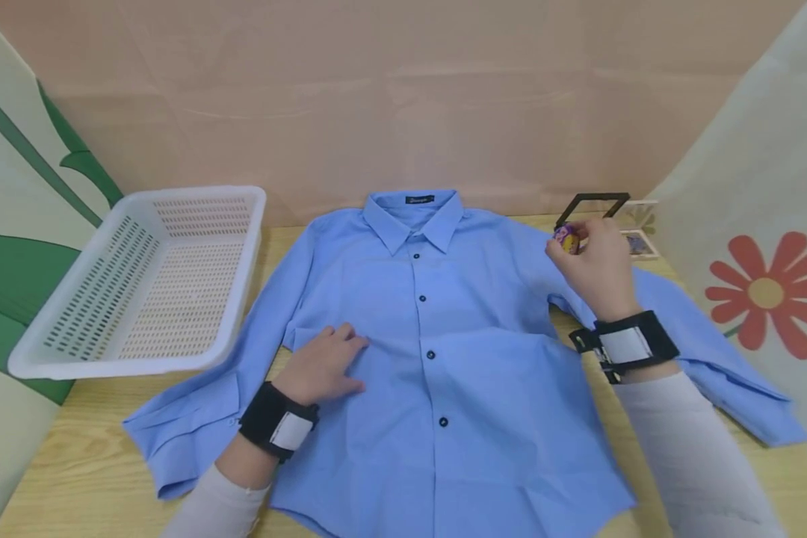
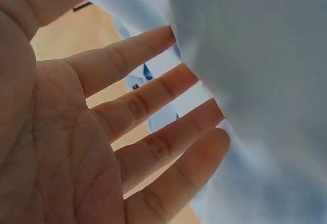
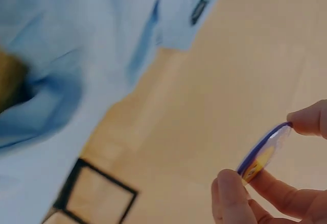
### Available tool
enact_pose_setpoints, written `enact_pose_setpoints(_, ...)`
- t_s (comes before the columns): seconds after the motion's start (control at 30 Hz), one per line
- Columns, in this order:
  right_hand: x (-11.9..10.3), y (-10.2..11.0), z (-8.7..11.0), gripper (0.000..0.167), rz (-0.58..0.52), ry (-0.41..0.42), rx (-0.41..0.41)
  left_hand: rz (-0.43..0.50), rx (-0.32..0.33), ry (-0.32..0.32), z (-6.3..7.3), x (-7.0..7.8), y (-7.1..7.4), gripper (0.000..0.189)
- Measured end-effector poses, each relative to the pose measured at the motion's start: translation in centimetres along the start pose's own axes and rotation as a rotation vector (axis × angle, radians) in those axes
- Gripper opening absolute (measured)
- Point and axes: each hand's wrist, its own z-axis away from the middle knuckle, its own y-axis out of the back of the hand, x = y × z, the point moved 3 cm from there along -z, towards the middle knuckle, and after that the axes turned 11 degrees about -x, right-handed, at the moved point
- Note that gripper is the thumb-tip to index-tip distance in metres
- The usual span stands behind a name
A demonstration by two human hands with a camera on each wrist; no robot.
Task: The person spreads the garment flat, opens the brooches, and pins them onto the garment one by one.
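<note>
A light blue button-up shirt (image 1: 484, 388) lies spread front side up, its collar at the far end and both sleeves out to the sides. On the left of its front, my left hand (image 1: 326, 366) has its fingers spread; the left wrist view shows the fingertips (image 2: 217, 113) right at the blue cloth. Over the shirt's shoulder at the right, my right hand (image 1: 598, 261) pinches a thin round disc (image 3: 263, 155) between thumb and fingers. Purple rims the disc, with yellow on its face, like a badge; its back is hidden.
A white plastic basket (image 1: 238, 329) with slotted walls stands on the wooden table (image 1: 81, 456) at the left, beside one sleeve. Behind my right hand are a black square frame (image 1: 601, 196) and a light-coloured case (image 1: 639, 243). A beige sheet (image 1: 403, 97) hangs along the back.
</note>
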Motion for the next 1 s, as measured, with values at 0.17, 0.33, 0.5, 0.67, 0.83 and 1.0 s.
enact_pose_setpoints(0.17,-2.9,0.5,1.1,0.042,0.004,0.052,-0.029,-0.005,0.013,0.007,0.0,0.1,0.0,0.057)
enact_pose_setpoints(0.33,-5.2,1.1,2.0,0.041,0.017,0.074,-0.043,-0.016,0.033,0.012,0.0,0.1,-0.1,0.053)
enact_pose_setpoints(0.5,-7.6,1.6,3.3,0.042,0.007,0.087,-0.036,-0.013,0.031,0.023,0.0,0.2,-0.1,0.052)
enact_pose_setpoints(0.67,-9.8,1.0,4.3,0.042,-0.029,0.090,-0.028,0.015,0.039,0.038,0.1,0.3,0.3,0.047)
enact_pose_setpoints(0.83,-11.5,0.0,5.2,0.040,-0.055,0.102,-0.019,0.113,0.098,0.043,0.1,1.2,1.1,0.036)
enact_pose_setpoints(1.0,-12.8,-1.6,6.3,0.038,-0.106,0.113,-0.037,0.274,0.224,-0.027,-0.2,3.3,2.3,0.028)
